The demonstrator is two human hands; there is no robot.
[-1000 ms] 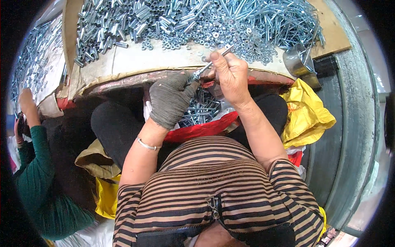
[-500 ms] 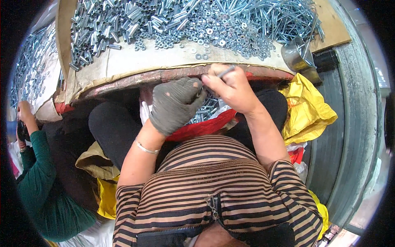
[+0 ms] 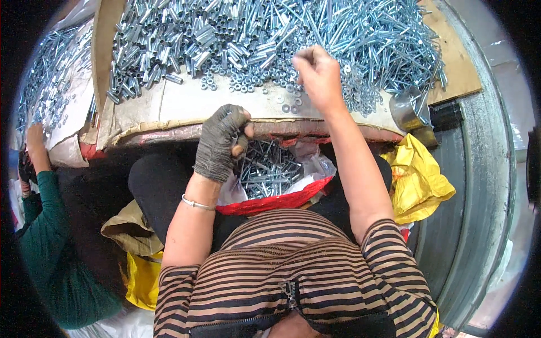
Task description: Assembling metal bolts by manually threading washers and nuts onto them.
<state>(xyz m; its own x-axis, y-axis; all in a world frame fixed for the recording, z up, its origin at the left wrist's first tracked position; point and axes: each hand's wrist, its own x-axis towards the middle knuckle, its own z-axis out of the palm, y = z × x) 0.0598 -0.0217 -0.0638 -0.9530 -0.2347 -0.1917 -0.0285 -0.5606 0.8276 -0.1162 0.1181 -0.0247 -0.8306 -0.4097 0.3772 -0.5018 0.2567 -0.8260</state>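
Observation:
My left hand (image 3: 221,139), in a grey glove with bare fingertips, is closed in front of the worktable's edge. What lies inside its fingers is hidden. Out over the table reaches my bare right hand (image 3: 321,79), fingers curled together above small metal nuts (image 3: 242,82) and washers (image 3: 293,100); I cannot make out anything in them. Beyond it lie heaps of short metal sleeves (image 3: 186,39) and long thin bolts (image 3: 377,39). Below my hands, a red-edged bag (image 3: 276,201) in my lap holds many metal fasteners (image 3: 267,169).
A metal scoop-like container (image 3: 409,110) stands at the table's right corner, beside a wooden board (image 3: 459,62). Yellow sacking (image 3: 420,180) lies by my right knee. Another person in a green sleeve (image 3: 48,208) works at the left, past a wooden divider (image 3: 101,56).
My hands were together over the bag, the right one with a thin metal rod. They have parted: the right moved forward over the fasteners, and that rod no longer shows there.

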